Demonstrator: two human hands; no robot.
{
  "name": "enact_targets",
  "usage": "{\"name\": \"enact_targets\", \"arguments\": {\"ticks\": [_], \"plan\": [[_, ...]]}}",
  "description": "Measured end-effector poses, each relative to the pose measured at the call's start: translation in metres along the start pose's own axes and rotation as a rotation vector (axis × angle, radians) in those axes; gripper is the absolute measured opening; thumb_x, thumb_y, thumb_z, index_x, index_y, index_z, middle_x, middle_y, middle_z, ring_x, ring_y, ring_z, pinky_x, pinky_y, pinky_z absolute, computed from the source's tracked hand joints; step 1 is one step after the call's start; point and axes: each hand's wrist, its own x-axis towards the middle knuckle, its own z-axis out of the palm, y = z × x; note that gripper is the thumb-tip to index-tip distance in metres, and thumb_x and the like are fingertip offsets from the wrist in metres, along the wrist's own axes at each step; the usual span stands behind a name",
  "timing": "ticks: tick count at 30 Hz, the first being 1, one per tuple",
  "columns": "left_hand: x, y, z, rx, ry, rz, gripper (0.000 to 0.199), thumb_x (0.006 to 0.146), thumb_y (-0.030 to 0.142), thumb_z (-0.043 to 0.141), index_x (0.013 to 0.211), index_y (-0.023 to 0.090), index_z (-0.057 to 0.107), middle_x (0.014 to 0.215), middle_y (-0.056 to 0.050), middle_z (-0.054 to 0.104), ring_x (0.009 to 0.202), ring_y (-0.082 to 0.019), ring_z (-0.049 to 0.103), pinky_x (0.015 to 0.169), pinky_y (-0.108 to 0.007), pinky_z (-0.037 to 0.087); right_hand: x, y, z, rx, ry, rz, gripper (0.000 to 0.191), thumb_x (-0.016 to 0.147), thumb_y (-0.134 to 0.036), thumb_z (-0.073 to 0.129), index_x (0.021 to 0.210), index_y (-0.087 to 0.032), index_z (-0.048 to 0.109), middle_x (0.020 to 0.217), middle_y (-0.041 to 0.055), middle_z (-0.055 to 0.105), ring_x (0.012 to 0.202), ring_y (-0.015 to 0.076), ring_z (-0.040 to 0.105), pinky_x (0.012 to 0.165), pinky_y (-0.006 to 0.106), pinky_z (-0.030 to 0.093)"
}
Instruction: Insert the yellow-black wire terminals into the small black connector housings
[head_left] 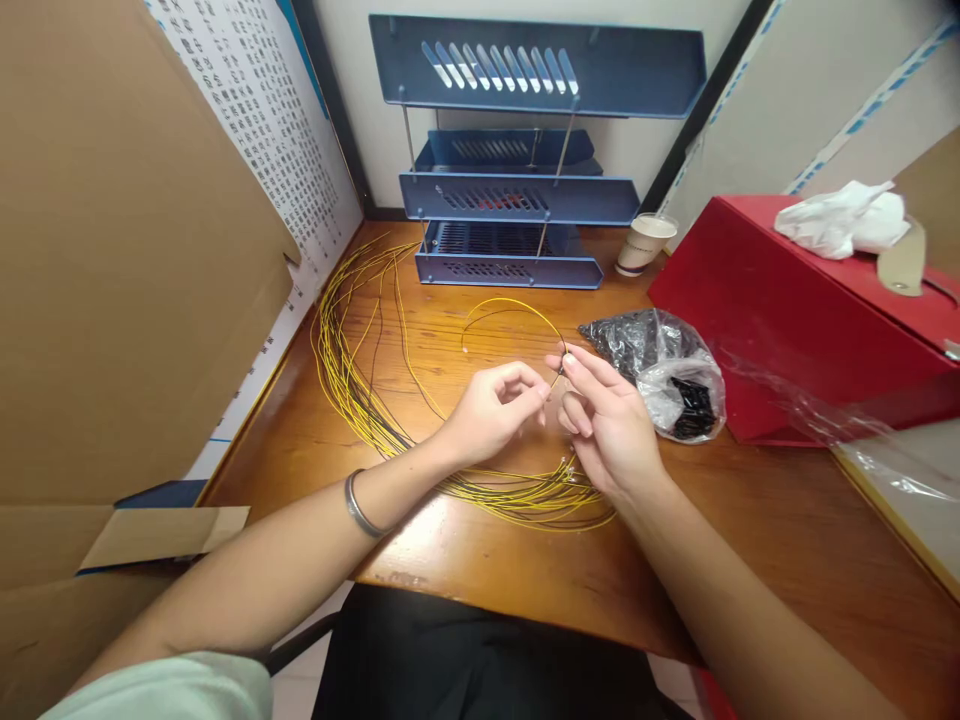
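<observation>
My left hand (501, 408) pinches a thin yellow and black wire (525, 307) between thumb and forefinger, above the middle of the table. Just to its right, my right hand (611, 420) grips the same wire, with a small dark piece at its fingertips. From there the wire's free end arcs up and to the left, ending in a small pale tip. A large loose bundle of yellow and black wires (345, 380) curves round the left and front of my hands. Beyond my right hand lies a clear plastic bag (660, 365) of small black pieces.
A blue tiered file tray (517, 200) stands at the back, with a paper cup (646, 244) beside it. On the right is a red box (750, 300) with crumpled white plastic (844, 220) on top. Cardboard (135, 250) walls off the left side of the wooden table (720, 540).
</observation>
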Motion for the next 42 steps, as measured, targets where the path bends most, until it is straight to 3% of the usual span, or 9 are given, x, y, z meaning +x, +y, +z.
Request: {"name": "enact_targets", "arguments": {"ticks": [6,10,12,18,25,28,34,39,42], "plan": [[-0.0003,-0.0003,0.0028,-0.096,-0.034,-0.005,0.042,0.088,0.054,0.073,0.08,0.015,0.059,0.059,0.003,0.062,0.042,-0.004,0.044,0.044,-0.02,0.034,-0.0015,0.0064,0.0001,0.005,-0.03,0.03,0.036,0.062,-0.03,0.097,0.092,-0.018,0.082,0.089,0.0058,0.082,0.035,-0.0038,0.035,0.038,0.015,0.026],[0.0017,0.001,0.004,-0.14,-0.013,0.064,0.046,0.086,0.055,0.076,0.075,0.015,0.059,0.064,0.0,0.065,0.055,-0.008,0.06,0.056,-0.021,0.046,-0.0032,0.0089,0.0009,0.018,-0.064,0.072,0.038,0.062,-0.031,0.097,0.094,-0.017,0.082,0.079,0.0034,0.079,0.035,-0.0037,0.035,0.039,0.015,0.027],[0.0021,0.0012,0.0036,-0.127,-0.019,0.071,0.045,0.087,0.054,0.076,0.074,0.015,0.058,0.064,0.001,0.065,0.057,-0.008,0.06,0.059,-0.021,0.048,-0.0029,0.008,0.0004,0.017,-0.059,0.071,0.038,0.061,-0.031,0.098,0.093,-0.017,0.082,0.076,0.0015,0.077,0.035,-0.0034,0.035,0.04,0.015,0.027],[-0.0002,0.0008,0.0019,-0.023,-0.044,0.023,0.035,0.091,0.042,0.07,0.073,0.015,0.057,0.061,0.002,0.063,0.052,-0.006,0.053,0.056,-0.02,0.044,-0.0015,0.0049,-0.0013,0.007,-0.031,0.043,0.039,0.061,-0.031,0.098,0.093,-0.017,0.081,0.093,0.0051,0.081,0.035,-0.0042,0.037,0.038,0.015,0.025],[0.0006,0.0018,0.0044,-0.138,-0.028,0.06,0.04,0.09,0.049,0.073,0.074,0.015,0.059,0.062,0.001,0.065,0.054,-0.009,0.059,0.059,-0.023,0.048,-0.0044,0.0085,0.0022,0.037,-0.06,0.116,0.044,0.059,-0.031,0.099,0.094,-0.014,0.079,0.069,-0.0014,0.073,0.034,-0.0035,0.033,0.039,0.015,0.027],[0.0015,-0.0004,0.003,-0.118,-0.001,0.079,0.04,0.09,0.048,0.074,0.073,0.014,0.061,0.062,0.001,0.064,0.059,-0.009,0.061,0.064,-0.023,0.049,-0.0039,0.0069,0.0018,0.03,-0.054,0.111,0.043,0.061,-0.029,0.098,0.095,-0.013,0.078,0.071,-0.0013,0.074,0.035,-0.0033,0.034,0.039,0.015,0.027],[-0.0006,-0.0035,0.0012,-0.058,-0.039,0.05,0.032,0.093,0.037,0.069,0.072,0.015,0.06,0.06,0.002,0.063,0.057,-0.008,0.057,0.066,-0.023,0.048,-0.001,0.0026,-0.0014,0.002,-0.037,0.059,0.033,0.068,-0.028,0.094,0.094,-0.015,0.078,0.092,0.0047,0.08,0.036,-0.0041,0.036,0.038,0.015,0.025],[-0.0008,-0.0025,0.0034,-0.051,-0.043,0.067,0.033,0.093,0.04,0.069,0.073,0.015,0.061,0.06,0.002,0.062,0.057,-0.008,0.057,0.067,-0.023,0.049,-0.0022,0.0045,0.0,0.023,-0.041,0.07,0.036,0.066,-0.029,0.095,0.094,-0.015,0.078,0.083,0.0011,0.077,0.036,-0.0037,0.035,0.038,0.015,0.026],[0.0008,0.0,0.0044,-0.065,-0.003,0.094,0.037,0.092,0.046,0.069,0.074,0.014,0.063,0.063,0.001,0.064,0.058,-0.009,0.057,0.067,-0.024,0.05,-0.0033,0.0068,0.0018,0.041,-0.071,0.099,0.037,0.065,-0.028,0.096,0.094,-0.014,0.079,0.062,-0.0051,0.066,0.036,-0.0027,0.033,0.04,0.014,0.027]]}}
